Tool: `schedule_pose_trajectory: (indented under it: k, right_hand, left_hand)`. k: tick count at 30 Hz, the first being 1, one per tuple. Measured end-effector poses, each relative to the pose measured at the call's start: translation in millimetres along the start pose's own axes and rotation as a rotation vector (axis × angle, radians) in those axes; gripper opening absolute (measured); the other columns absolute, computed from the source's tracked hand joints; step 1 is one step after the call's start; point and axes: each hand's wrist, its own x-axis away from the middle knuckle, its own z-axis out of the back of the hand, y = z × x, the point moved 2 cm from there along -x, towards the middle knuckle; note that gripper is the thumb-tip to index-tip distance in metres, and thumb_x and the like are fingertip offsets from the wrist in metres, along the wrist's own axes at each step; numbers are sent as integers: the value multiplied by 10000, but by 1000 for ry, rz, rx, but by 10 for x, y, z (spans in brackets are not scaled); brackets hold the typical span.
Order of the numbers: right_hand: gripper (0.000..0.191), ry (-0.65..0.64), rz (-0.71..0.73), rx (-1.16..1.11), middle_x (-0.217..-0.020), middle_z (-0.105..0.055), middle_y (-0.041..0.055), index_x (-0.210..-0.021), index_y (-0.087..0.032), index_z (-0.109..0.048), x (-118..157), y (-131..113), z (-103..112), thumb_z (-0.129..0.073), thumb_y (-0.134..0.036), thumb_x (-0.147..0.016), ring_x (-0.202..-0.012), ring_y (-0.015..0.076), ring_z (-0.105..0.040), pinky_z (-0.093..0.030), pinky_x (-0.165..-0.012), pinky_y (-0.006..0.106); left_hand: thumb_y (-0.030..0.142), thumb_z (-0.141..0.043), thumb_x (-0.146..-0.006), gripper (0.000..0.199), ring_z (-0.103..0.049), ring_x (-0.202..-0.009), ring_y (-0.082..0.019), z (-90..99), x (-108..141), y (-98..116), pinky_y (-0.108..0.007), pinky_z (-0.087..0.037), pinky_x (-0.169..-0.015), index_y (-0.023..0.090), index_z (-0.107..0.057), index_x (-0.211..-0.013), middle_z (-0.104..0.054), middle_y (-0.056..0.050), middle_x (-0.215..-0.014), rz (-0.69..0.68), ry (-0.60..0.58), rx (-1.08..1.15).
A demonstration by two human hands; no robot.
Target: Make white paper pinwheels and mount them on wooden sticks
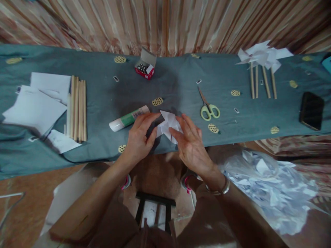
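Observation:
A white folded-paper pinwheel [169, 121] lies near the table's front edge between my hands. My left hand [139, 137] holds its left side, thumb and index finger at the paper. From the right, the fingers of my right hand [190, 143] press on its blades and edge. A glue stick [129, 118] with a white cap and green label lies just beyond my left hand. Light-green-handled scissors [209, 109] rest to the right, blades pointing away. At the back stands an open red box [145, 70] of small shiny metal pieces.
On the left are white paper sheets [38, 106] and a row of wooden sticks [79, 110]. Several finished pinwheels [263, 57] on sticks lie at the back right, near a black phone [311, 111]. A plastic bag of paper scraps [271, 186] sits on the floor; a dark stool [155, 206] is below.

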Motion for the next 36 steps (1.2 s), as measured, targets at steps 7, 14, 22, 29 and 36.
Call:
schedule_pose_trajectory:
  k: [7,14,22,29,36]
  right_hand:
    - [384,92,56,9,-1452,-501,125,-1260,-184,-554,-1,-101,-171,-322,-94,-967,-1487,253,-209,-372,-1073,494]
    - [449,45,-27,-171,-1502,-434,141,-1299,-179,-544,84,23,-37,-371,-81,-897,-1478,291,-233,-355,-1090,586]
    - [401,156,-42,-251,-1363,-583,163,-1268,-118,-595,46,105,69,-395,-113,-920,-1316,263,-494,-412,-1095,504]
    - [305,282,-61,-201,-1094,-726,127,-1154,-126,-670,-13,174,170,-452,-169,-945,-1064,242,-640,-525,-970,433]
    - [469,145,-46,-124,-1328,-603,193,-1355,-44,-511,-113,334,140,-358,-109,-917,-1281,272,-527,-434,-1088,475]
  left_hand:
    - [218,-490,-934,295,-594,-1098,-214,42,1,18,-405,-493,-974,213,-569,-1218,-654,-70,-1155,-11,17,-9]
    - [291,-527,-937,296,-590,-1071,-219,-34,80,97,-405,-507,-934,193,-578,-1213,-654,-82,-1142,-49,-23,42]
    - [263,-560,-921,287,-591,-1072,-214,-43,65,88,-390,-500,-950,184,-591,-1195,-664,-75,-1127,-49,5,65]
    - [311,-550,-926,305,-581,-1099,-222,-29,55,100,-401,-487,-972,188,-589,-1203,-652,-79,-1161,-28,-4,50]
    - [279,-620,-873,382,-584,-1055,-241,-87,117,94,-425,-506,-916,199,-559,-1242,-637,-87,-1149,-82,-115,-24]
